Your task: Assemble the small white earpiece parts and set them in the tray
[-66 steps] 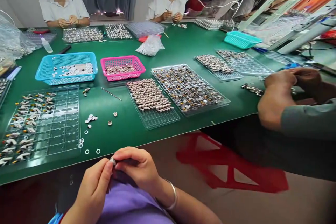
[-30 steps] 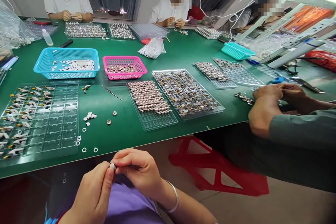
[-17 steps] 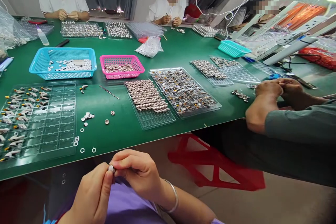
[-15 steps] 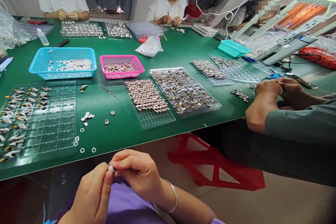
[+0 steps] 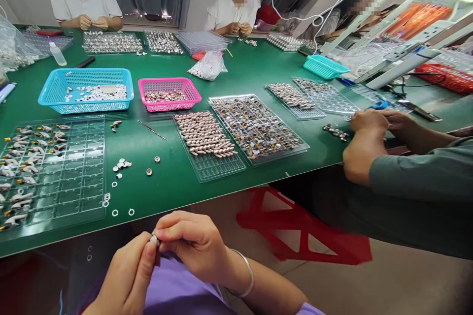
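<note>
My left hand [image 5: 127, 268] and my right hand [image 5: 194, 243] meet in front of my lap, below the table's near edge. Pinched between the fingertips of both is a small white, earbud-like part [image 5: 154, 240], mostly covered by fingers and thumbs. On the table beyond them lie loose white rings [image 5: 131, 212], a few white discs [image 5: 121, 163] and two small round metallic cups [image 5: 149, 172]. To the left, a clear compartment tray [image 5: 83, 177] is partly filled with white, stemmed earbud-like pieces [image 5: 31, 169] with orange bits.
Behind stand a blue basket [image 5: 84, 106] of white discs and a pink basket [image 5: 170, 107] of small cups. A thin metal tool [image 5: 152, 130] lies near filled trays [image 5: 207, 138]. A co-worker's arms [image 5: 369, 147] rest at right, above a red stool [image 5: 303, 231].
My hands hold nearly the same pinch on the small part, with only a slight shift of the fingers. The view has turned a little, moving the table's contents slightly left.
</note>
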`<state>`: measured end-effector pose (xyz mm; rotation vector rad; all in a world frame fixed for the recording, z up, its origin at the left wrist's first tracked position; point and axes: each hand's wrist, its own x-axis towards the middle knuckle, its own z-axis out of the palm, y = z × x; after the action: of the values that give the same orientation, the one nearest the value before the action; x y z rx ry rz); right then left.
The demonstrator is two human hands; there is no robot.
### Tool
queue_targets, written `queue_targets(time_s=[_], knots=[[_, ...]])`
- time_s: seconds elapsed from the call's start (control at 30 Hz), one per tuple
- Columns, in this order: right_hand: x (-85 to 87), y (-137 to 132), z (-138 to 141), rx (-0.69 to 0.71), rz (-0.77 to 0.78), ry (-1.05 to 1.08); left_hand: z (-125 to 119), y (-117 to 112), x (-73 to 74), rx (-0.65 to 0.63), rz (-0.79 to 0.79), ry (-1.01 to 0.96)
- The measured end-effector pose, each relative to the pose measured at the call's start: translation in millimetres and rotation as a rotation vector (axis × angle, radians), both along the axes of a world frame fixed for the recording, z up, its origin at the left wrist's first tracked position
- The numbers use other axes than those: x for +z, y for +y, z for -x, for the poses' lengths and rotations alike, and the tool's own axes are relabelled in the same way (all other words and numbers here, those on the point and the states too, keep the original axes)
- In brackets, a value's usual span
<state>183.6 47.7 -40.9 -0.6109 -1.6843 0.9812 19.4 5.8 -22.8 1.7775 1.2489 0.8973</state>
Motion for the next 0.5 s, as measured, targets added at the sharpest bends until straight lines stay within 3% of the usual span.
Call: queue_targets(time_s=[0.1,0.3,0.5], knots=[[1.1,-0.5,-0.4,0.003,-0.001,-0.008,0.1,-0.4,0.8,0.004,0.028,0.021],[1.8,-2.5,-1.5,0.035,0.048,0.018,-0.8,0.7,1.7,-0.014,-0.215,0.073],[4.4,-2.4,-2.0,0.013,-0.003,-0.051,-2.4,-0.8,0.6,0.006,-0.248,0.152]])
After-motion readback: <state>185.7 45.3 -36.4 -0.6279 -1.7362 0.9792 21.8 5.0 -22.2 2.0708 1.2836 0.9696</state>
